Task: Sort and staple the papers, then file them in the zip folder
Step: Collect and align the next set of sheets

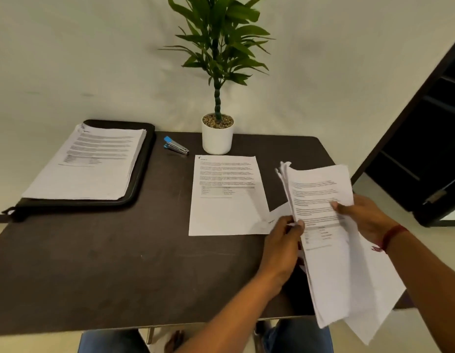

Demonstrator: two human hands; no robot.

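Paper stack (pixel 331 225) between both hands, single sheet (pixel 226 197) on table (pixel 119 263).

1. Tabletop (pixel 119 250): dark brown, matt, wood-like board with faint pale scuffs.
2. Pot (pixel 217 140): white and smooth with a dull sheen. Rough gravel (pixel 217 121) fills its top, and the leaves (pixel 221 34) above are glossy green.
3. Stapler (pixel 176 146), just left of the pot: blue plastic body, bright bare metal nose.
4. Zip folder (pixel 144 161), well left of the pot: black, smooth, faintly shiny; whether plastic or leatherette cannot be told.
5. Paper stack (pixel 89 164) on that folder, single sheet (pixel 226 194) in front of the pot, and sheaf (pixel 331 240) to the pot's front right: white, matt printed paper.
6. Thread (pixel 392 235) beside the sheaf: red cloth, matt.
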